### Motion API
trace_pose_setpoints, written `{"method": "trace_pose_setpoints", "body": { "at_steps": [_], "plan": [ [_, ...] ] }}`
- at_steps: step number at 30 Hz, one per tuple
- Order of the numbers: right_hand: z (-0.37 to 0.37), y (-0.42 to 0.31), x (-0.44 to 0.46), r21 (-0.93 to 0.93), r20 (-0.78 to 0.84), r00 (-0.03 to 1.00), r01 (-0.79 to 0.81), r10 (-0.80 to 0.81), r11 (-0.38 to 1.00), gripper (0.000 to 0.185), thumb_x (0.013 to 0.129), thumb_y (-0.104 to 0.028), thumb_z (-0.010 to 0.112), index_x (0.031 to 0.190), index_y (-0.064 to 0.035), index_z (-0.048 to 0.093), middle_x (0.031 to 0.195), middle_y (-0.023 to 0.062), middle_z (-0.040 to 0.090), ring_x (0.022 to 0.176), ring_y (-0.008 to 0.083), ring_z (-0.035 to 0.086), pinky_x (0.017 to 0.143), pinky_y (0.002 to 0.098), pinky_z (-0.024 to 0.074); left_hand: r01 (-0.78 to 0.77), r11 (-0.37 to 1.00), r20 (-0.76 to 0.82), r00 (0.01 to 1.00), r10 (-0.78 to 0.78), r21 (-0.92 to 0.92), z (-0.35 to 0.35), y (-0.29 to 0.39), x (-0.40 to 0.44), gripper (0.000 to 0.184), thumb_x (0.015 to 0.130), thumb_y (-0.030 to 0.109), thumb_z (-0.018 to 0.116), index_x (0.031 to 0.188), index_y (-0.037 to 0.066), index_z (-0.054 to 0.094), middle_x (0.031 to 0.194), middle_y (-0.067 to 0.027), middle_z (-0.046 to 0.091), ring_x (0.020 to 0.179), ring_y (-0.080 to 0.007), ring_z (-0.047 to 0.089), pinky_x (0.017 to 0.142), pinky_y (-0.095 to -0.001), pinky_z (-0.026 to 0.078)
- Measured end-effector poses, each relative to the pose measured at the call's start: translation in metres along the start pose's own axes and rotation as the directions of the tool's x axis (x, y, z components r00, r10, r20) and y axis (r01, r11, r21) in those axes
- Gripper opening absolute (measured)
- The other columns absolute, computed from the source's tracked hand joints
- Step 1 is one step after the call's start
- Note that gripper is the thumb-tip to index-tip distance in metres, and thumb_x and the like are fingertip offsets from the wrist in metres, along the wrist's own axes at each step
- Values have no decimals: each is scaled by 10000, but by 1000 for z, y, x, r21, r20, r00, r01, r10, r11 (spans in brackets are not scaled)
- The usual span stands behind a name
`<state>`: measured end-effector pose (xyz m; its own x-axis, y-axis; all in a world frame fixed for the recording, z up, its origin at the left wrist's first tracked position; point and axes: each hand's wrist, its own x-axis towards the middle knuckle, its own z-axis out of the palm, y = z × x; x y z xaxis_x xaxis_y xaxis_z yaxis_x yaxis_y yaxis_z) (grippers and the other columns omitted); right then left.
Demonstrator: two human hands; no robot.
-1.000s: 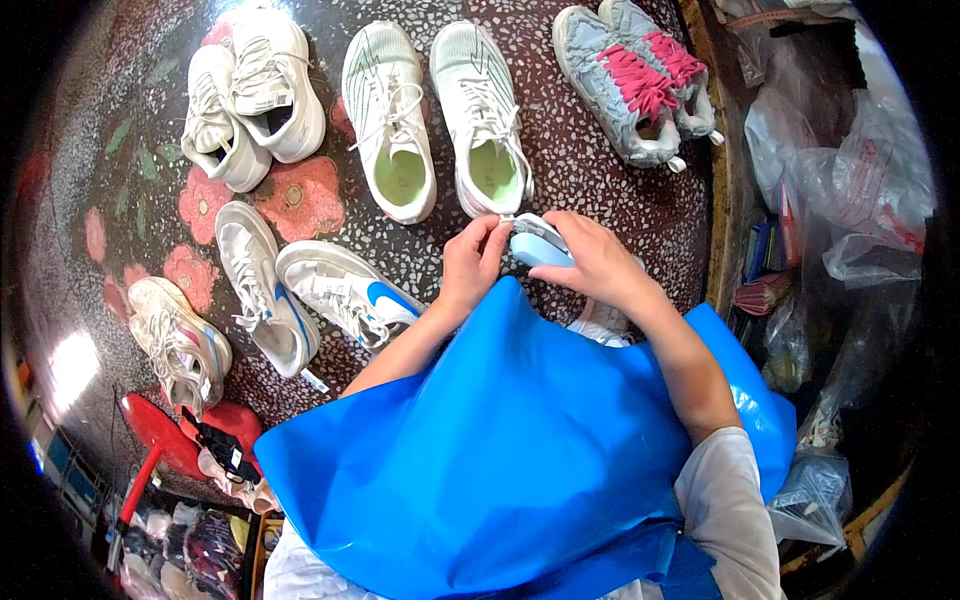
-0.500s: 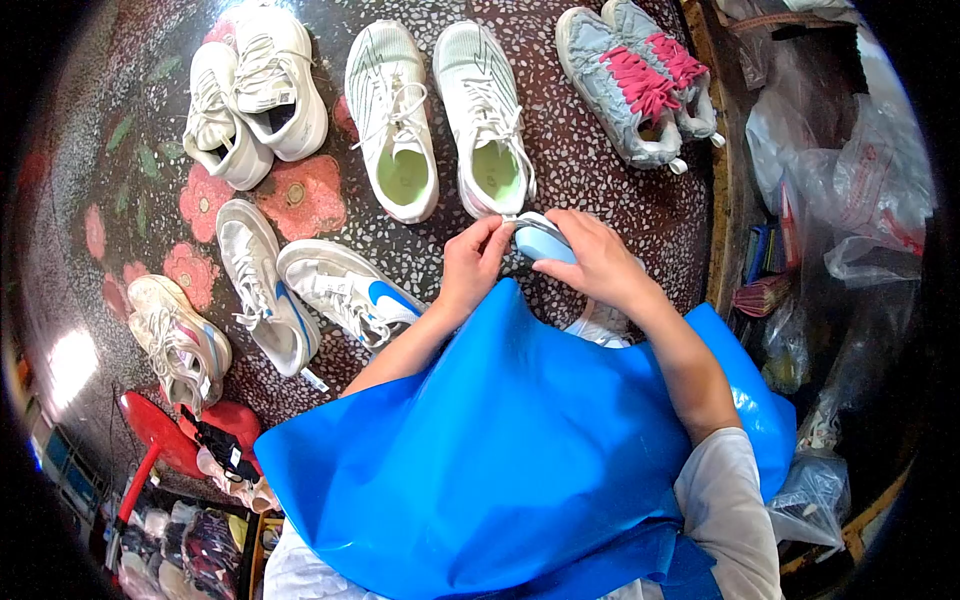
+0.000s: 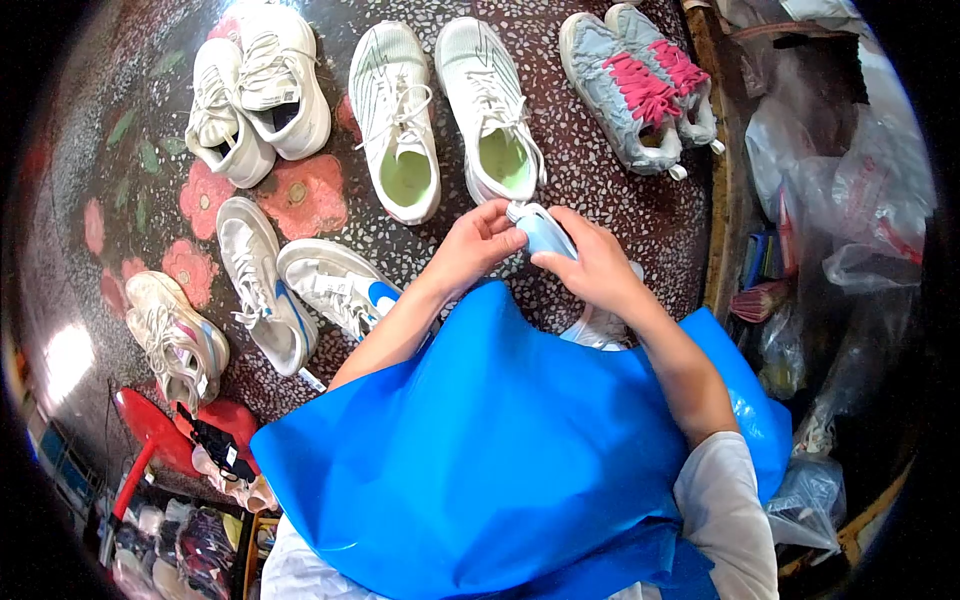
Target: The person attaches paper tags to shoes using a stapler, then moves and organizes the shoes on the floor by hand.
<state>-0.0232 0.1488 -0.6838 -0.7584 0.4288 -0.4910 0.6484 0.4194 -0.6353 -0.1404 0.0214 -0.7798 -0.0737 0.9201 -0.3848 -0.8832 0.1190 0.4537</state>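
Note:
Between both hands is a small light-blue rounded object [image 3: 546, 236] with a white end; I cannot make out its kind. My left hand [image 3: 478, 243] is closed with thumb and fingers at its white end. My right hand [image 3: 592, 262] grips its other side, thumb below and fingers above. Just beyond the fingertips stands a white running shoe [image 3: 482, 90] with a pale green insole. Its mate [image 3: 395, 110] sits to its left. Under my right wrist another white shoe [image 3: 600, 325] shows in part, the rest covered by a blue apron [image 3: 480, 430].
White sneakers [image 3: 285, 85] stand far left, white-and-blue shoes [image 3: 262, 285] nearer, and a worn shoe [image 3: 175, 335] beside a red stool-like object [image 3: 160, 430]. Grey shoes with pink laces [image 3: 635, 90] are far right. Past the speckled floor's edge lie plastic bags [image 3: 860, 190].
My left fingers have shifted right and closer onto the light-blue object. The object has turned, showing more of its blue face. The shoes have stayed in place.

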Motion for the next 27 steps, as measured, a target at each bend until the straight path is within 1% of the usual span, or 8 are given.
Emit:
{"method": "trace_pose_setpoints", "body": {
  "at_steps": [2,8,15,18,21,22,24,27],
  "plan": [
    [5,4,6,-27,-11,1000,28,-29,999,500,741,-227,672,1142,0,478,995,214,585,932,367,575,791,411,457,-27,999,-31,999,26,-45,-2,-4,3,340,861,72,585,1168,6,456,1085,-63,566,952,-126,557,806,-252,459],
    [27,2,21,70,-98,994,65,-57,995,444,727,-179,681,1090,7,505,962,216,592,902,375,579,773,416,456,-106,964,-191,969,155,243,-5,5,2,280,863,22,547,1128,-22,464,968,-61,586,886,-110,546,787,-243,441],
    [43,2,32,97,-58,997,-36,42,995,426,728,-196,673,1072,-11,501,982,231,586,917,393,569,785,428,451,-79,963,-217,967,137,257,-21,4,1,310,864,60,567,1153,8,466,1054,-62,577,963,-125,544,841,-261,440],
    [87,52,32,432,-37,997,-45,67,901,526,771,-239,645,1192,11,454,1022,224,589,959,341,580,852,391,444,-33,934,-152,984,93,356,-22,24,-3,403,855,115,601,1213,11,446,1114,-63,567,1035,-132,525,886,-266,418],
    [91,69,14,364,223,970,-178,100,914,476,796,-227,626,1160,47,490,1037,203,604,941,276,596,841,358,457,-36,905,-190,973,127,424,-39,29,-4,400,877,162,525,1238,10,443,1147,-57,553,1095,-149,500,945,-279,379],
    [86,71,8,356,363,923,-267,131,895,462,792,-223,631,1142,51,504,1023,200,612,926,270,601,836,349,460,-105,971,-180,973,145,215,-41,30,-4,433,822,77,464,1246,-3,434,1208,-82,518,1154,-186,470,1010,-306,331],
    [70,74,-4,143,566,785,-394,252,908,471,773,-237,652,1121,52,522,1000,194,625,900,265,612,820,344,469,-115,981,-140,981,138,157,-47,35,-4,499,755,37,427,1249,-30,420,1256,-110,481,1200,-214,437,1054,-327,283],
    [77,109,-22,-125,551,791,-239,267,963,479,717,-270,694,1017,73,549,990,249,606,902,341,605,779,381,476,-120,983,-137,981,140,140,-52,42,-3,511,734,28,420,1240,-52,416,1259,-121,479,1201,-218,435,1057,-330,279]
  ]
}}
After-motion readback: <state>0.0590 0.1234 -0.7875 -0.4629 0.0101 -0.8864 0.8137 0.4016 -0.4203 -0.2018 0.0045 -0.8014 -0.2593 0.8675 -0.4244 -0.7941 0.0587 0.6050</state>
